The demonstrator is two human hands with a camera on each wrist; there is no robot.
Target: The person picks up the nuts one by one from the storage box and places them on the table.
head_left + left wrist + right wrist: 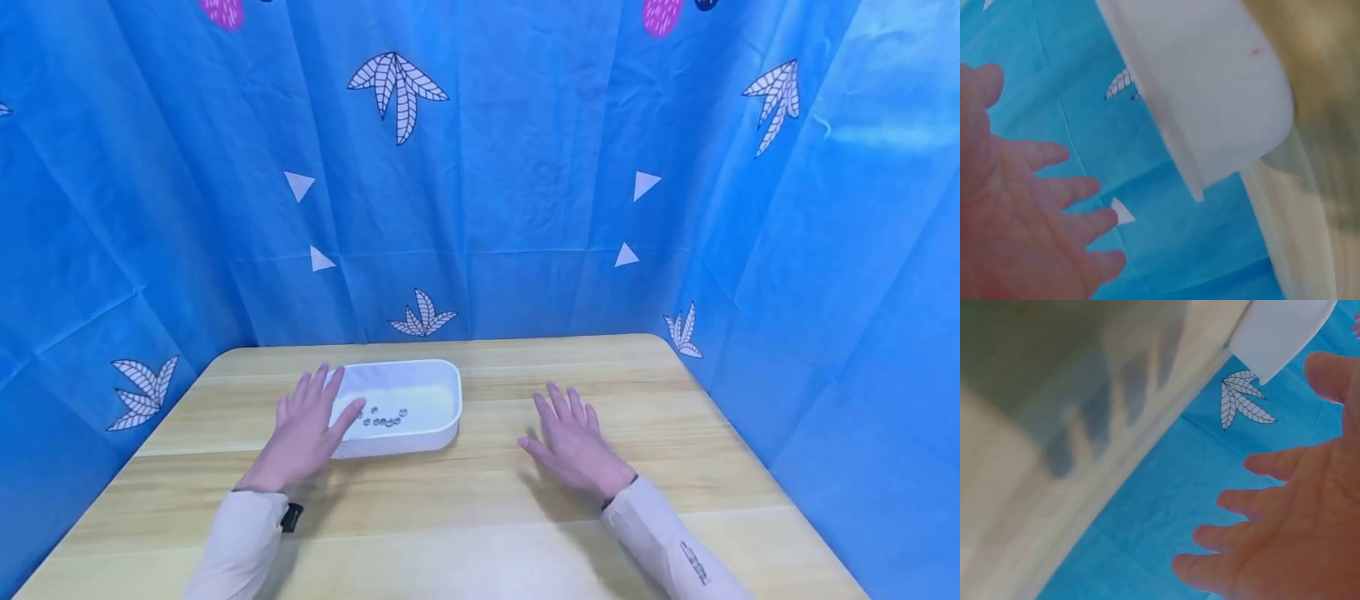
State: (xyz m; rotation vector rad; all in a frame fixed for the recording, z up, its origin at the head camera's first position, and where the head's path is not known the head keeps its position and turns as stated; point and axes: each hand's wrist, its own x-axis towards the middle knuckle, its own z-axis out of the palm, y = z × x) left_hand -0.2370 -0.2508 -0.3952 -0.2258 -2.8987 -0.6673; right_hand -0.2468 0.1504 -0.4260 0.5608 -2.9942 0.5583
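While the left hand [302,432] and right hand [576,454] were spread wide, gripping nothing, the white tray [401,442] stood near the far edge of the tabletop [465,533], left of centre, containing small shiny pieces [389,422]. The left hung over its left end; the right was well apart. Gentle, level contact was judged advisable, lest the pieces slide.

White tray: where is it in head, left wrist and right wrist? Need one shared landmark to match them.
Head: the white tray is left of centre, below mid-height, its left end partly hidden by the left hand.
Left wrist: white tray at top, right of centre, outer side showing, cut by the top edge.
Right wrist: only part of the white tray, top right, cut by the top edge.
Shared landmark: the blue curtain.
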